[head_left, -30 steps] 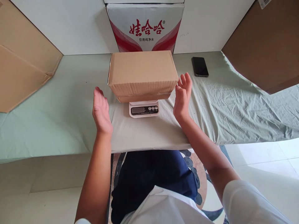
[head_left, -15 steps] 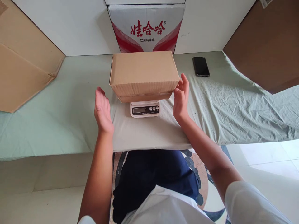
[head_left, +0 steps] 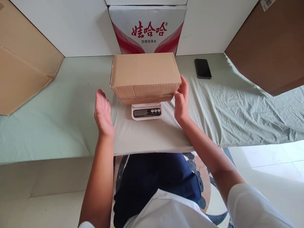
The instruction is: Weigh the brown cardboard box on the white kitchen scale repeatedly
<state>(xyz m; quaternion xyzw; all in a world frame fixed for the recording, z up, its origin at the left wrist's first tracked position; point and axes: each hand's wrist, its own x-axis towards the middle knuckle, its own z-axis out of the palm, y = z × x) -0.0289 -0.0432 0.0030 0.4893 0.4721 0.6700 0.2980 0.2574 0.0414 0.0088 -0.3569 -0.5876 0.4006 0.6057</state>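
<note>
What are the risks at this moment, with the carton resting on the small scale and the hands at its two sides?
1. The cardboard box is far wider than the scale and overhangs it on both sides, so a push might tip it.
2. Only the right hand touches the box; the left hand is apart, so a one-sided press may slide it.
3. The box's front edge hangs close above the display, which may hinder reading.

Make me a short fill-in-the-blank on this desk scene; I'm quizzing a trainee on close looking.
1. The cardboard box rests on a white kitchen ____.
2. The right hand touches the box's ____ end.
3. The open left hand is ____ the box.
4. The black phone lies on the green ____.

Missing words: scale; right; apart from; cloth
</note>
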